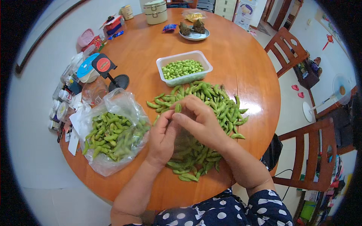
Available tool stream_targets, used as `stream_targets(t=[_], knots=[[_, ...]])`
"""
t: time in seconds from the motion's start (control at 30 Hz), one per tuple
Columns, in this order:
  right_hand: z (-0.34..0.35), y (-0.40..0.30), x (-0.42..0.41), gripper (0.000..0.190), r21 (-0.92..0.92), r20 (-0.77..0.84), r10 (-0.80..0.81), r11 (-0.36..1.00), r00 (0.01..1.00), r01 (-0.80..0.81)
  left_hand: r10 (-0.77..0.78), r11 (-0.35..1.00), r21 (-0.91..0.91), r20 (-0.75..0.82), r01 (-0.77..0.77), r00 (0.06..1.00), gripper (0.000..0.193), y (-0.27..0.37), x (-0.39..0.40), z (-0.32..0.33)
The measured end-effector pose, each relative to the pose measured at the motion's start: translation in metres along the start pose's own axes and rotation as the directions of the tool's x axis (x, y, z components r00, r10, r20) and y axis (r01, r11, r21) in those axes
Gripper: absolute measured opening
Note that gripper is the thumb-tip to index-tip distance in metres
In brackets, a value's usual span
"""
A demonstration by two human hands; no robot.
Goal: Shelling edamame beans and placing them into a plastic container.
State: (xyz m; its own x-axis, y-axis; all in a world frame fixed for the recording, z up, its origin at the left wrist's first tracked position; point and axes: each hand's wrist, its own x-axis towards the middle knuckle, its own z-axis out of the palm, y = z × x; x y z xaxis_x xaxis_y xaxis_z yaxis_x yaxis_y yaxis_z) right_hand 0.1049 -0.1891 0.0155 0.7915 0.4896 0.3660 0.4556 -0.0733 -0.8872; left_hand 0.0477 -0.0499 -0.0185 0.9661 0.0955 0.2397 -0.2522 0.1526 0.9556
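Observation:
My right hand (202,121) pinches a green soybean pod (178,108) between thumb and forefinger. Against the same pod, my left hand (161,137) brings its fingertips from the left. A broad pile of green soybean pods (226,108) spreads over the table beneath and beyond both hands; the hands hide part of it. Beyond the pile stands a white plastic tub (208,67) holding many shelled green soybeans (182,68). To the left of my left hand, an open clear plastic bag (106,168) holds more pods (110,135).
The round wooden table (135,56) carries a black stand (118,82), a plate (195,36) with leaf-wrapped dumplings, and a lidded food carrier (155,14) farther back. Jars (63,111) and containers crowd its left edge. Wooden chairs (305,155) stand at the right.

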Motion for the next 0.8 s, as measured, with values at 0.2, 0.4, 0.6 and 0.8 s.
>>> stream_targets(t=[0.2, 0.4, 0.6, 0.8], knots=[[-0.003, 0.012, 0.003, 0.017, 0.453, 0.081, 0.142, 0.876, 0.987, -0.163, -0.098, 0.993, 0.071, 0.016, 0.097, 0.995, 0.026, 0.0, 0.0, -0.006], [-0.004, 0.003, 0.002, 0.015, 0.678, 0.207, 0.205, 0.675, 0.956, -0.292, -0.071, 0.992, 0.1, -0.016, 0.072, 0.997, 0.028, 0.005, 0.001, -0.009], [-0.006, 0.007, 0.004, 0.011, 0.574, 0.169, 0.221, 0.77, 0.961, -0.278, -0.123, 0.99, 0.078, 0.064, 0.118, 0.99, 0.031, 0.013, 0.002, -0.009], [-0.004, 0.011, 0.004, 0.01, 0.515, 0.118, 0.234, 0.817, 0.965, -0.261, -0.081, 0.989, 0.123, 0.041, 0.075, 0.996, 0.031, -0.001, 0.004, -0.012]])
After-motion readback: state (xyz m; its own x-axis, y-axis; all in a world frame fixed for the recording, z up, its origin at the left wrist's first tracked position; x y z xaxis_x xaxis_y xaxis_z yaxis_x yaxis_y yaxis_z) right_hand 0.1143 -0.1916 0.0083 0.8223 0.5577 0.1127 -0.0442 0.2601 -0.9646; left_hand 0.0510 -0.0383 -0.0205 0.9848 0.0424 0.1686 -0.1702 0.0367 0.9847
